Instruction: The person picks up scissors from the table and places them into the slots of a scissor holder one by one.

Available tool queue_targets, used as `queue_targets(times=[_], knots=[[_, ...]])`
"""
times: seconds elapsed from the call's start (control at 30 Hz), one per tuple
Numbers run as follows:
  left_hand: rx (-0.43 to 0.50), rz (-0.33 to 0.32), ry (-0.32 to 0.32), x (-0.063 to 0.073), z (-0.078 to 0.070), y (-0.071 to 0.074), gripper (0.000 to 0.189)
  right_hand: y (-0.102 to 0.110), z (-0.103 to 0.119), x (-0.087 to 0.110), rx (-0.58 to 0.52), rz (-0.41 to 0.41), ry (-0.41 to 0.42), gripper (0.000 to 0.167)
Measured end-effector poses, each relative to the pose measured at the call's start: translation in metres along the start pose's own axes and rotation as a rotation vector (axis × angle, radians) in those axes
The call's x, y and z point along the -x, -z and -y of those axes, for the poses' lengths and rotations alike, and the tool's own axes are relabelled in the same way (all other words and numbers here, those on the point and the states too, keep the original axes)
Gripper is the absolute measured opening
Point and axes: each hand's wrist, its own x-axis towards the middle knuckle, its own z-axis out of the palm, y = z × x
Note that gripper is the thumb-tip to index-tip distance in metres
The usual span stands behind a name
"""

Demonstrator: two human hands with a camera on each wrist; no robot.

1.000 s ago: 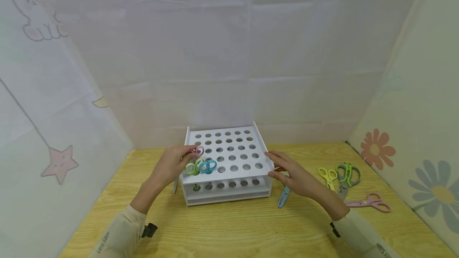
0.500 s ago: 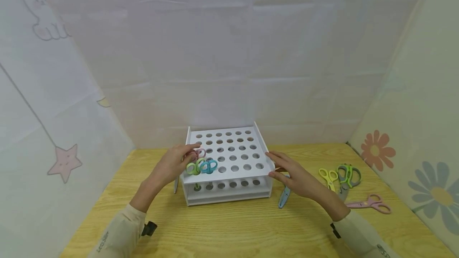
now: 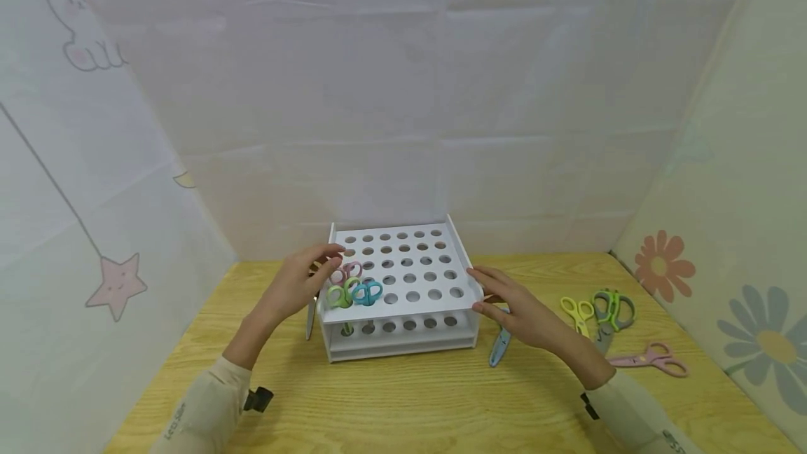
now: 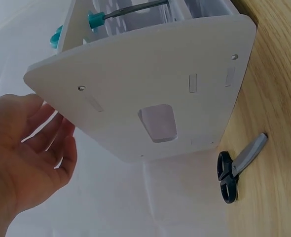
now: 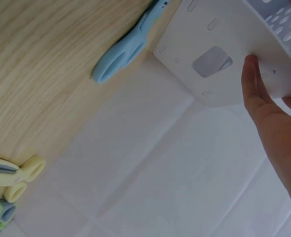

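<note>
A white rack [image 3: 397, 310] with rows of round holes stands on the table. Upright in its front left holes are pink scissors [image 3: 353, 270], green scissors [image 3: 336, 298] and teal scissors [image 3: 373, 293], handles up. My left hand [image 3: 296, 282] hovers at the rack's left edge beside the pink handles, fingers loosely bent and holding nothing; in the left wrist view it is just past the rack's side panel [image 4: 121, 89]. My right hand [image 3: 520, 307] holds the rack's right side panel [image 5: 185, 59] near the front corner, some fingers against its outer face, others over the edge.
Light blue scissors [image 3: 500, 349] lie right of the rack. Farther right lie yellow scissors [image 3: 576, 308], green-and-grey scissors [image 3: 611, 310] and pink scissors [image 3: 656, 356]. Black-handled scissors [image 4: 228, 180] lie left of the rack. A fabric backdrop [image 3: 378, 90] rises behind.
The pink scissors have settled into a hole with handles upright. My left hand has let go of them and drawn back slightly left. My right hand has stayed on the rack.
</note>
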Motion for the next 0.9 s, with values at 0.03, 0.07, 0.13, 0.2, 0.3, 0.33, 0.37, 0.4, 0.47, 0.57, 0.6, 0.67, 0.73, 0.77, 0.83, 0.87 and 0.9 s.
queue_targets(times=[0.03,0.07,0.13,0.2,0.3,0.33,0.37,0.4,0.47,0.57,0.6,0.67,0.73,0.77,0.83,0.87,0.9], knots=[[-0.003,-0.029,0.0,-0.001,0.001,0.0,0.027,0.001,0.0,0.0,0.003,0.001,0.001,0.061],[-0.008,-0.059,0.001,-0.002,0.002,0.001,0.027,0.002,0.0,-0.001,0.007,0.0,0.003,0.062],[-0.008,-0.108,0.014,-0.004,0.004,0.002,0.029,0.004,0.0,-0.002,0.014,-0.007,0.003,0.062],[0.0,-0.151,0.035,-0.006,0.006,0.003,0.032,0.005,0.0,-0.003,0.014,-0.013,0.006,0.062],[0.019,-0.21,0.089,-0.007,0.013,0.005,0.034,0.004,0.0,-0.003,-0.004,-0.014,0.008,0.062],[0.025,-0.227,0.112,-0.007,0.016,0.005,0.034,0.003,0.0,-0.003,-0.015,-0.012,0.007,0.062],[0.031,-0.242,0.135,-0.008,0.021,0.005,0.034,0.002,0.0,-0.002,-0.025,-0.012,0.011,0.062],[0.033,-0.258,0.155,-0.008,0.026,0.005,0.035,0.0,0.0,-0.002,-0.035,-0.01,0.013,0.062],[0.031,-0.281,0.191,-0.009,0.041,0.003,0.034,-0.003,0.001,0.0,-0.054,-0.015,0.015,0.061],[-0.004,-0.285,0.239,-0.012,0.064,-0.001,0.034,-0.006,0.003,0.002,-0.063,-0.029,0.015,0.061],[-0.024,-0.278,0.258,-0.013,0.072,-0.003,0.034,-0.007,0.003,0.002,-0.062,-0.03,0.014,0.06],[-0.076,-0.224,0.314,-0.014,0.085,-0.005,0.035,-0.008,0.004,0.001,-0.054,-0.033,0.011,0.06],[-0.121,-0.136,0.367,-0.016,0.096,-0.006,0.036,-0.008,0.004,0.0,-0.049,-0.03,0.013,0.06],[-0.147,-0.085,0.398,-0.017,0.101,-0.008,0.037,-0.007,0.004,0.0,-0.038,-0.031,0.015,0.06],[-0.199,0.022,0.443,-0.02,0.109,-0.01,0.04,-0.006,0.004,-0.001,-0.021,-0.034,0.02,0.06],[-0.218,0.069,0.465,-0.022,0.112,-0.012,0.041,-0.005,0.004,-0.001,-0.014,-0.037,0.021,0.06],[-0.234,0.107,0.488,-0.024,0.116,-0.013,0.042,-0.004,0.004,-0.001,-0.009,-0.037,0.021,0.06]])
